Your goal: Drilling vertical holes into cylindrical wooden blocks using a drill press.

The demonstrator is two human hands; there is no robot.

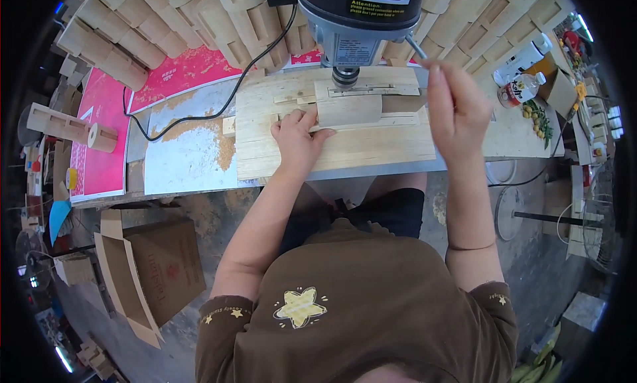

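A drill press (361, 35) stands over the far edge of the bench, its chuck (345, 76) directly above a pale wooden piece with a rounded face (348, 110). That piece lies in a fixture of thin wooden strips on a flat wooden board (265, 151). My left hand (298, 139) rests on the board and grips the piece at its left end, thumb along the near edge. Raised at the right, my right hand (459, 111) is closed around the drill press lever (416, 46); the part inside the fist is hidden. I cannot tell whether the bit touches the wood.
Stacked wooden cylinders with cut-outs (116, 28) line the back. A black cable (176, 132) loops across the sawdust-strewn left side. Loose cylinders (101, 137) stick out at far left. Bottles (521, 90) stand at right. An open cardboard box (162, 263) sits on the floor.
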